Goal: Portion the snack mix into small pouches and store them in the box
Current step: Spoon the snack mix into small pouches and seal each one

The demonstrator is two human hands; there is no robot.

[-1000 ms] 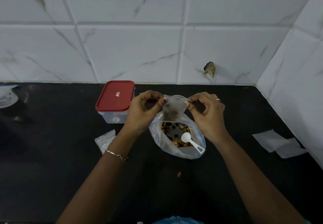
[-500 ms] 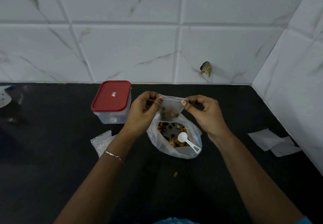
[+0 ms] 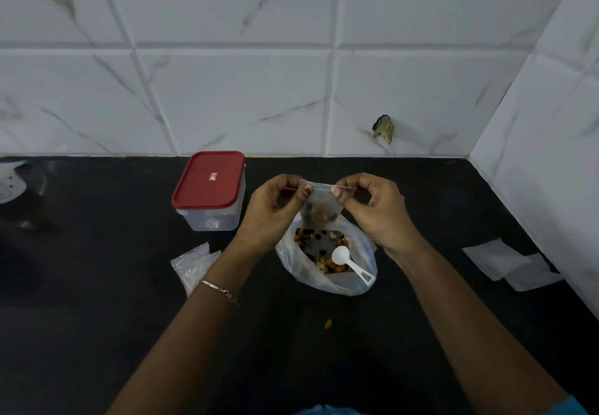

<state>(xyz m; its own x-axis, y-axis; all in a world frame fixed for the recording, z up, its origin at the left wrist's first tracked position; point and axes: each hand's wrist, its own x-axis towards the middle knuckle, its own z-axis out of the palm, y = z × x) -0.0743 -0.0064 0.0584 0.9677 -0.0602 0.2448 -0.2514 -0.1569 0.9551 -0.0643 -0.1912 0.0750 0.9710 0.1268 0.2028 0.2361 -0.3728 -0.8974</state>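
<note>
White tiles with grey marble veining back a black counter that runs into a corner on the right. Over it the person holds a small clear pouch just above the open bag of snack mix; a little of the mix sits in the pouch's bottom. The left hand pinches the left end of the pouch's top edge between thumb and curled fingers. The right hand pinches the right end the same way, so the mouth is drawn taut between them.

The step in hand looks like sealing the pouch. To do it well, the pouch should stay upright and over the bag, so that anything shaken out falls back in. The closing strip should be free of crumbs, the air pressed out, and the pinch run from one end to the other. One loose piece lies on the counter in front of the bag.

A white scoop rests in the bag, its bowl on the mix. The box stands left of the hands near the wall with its red lid on, so the lid must come off before a pouch goes in. Something pale shows through its clear wall, but what it is cannot be told. Spare pouches lie beside the left wrist.

The lid carries a small rectangular label, too small to read. No other writing shows.
</note>
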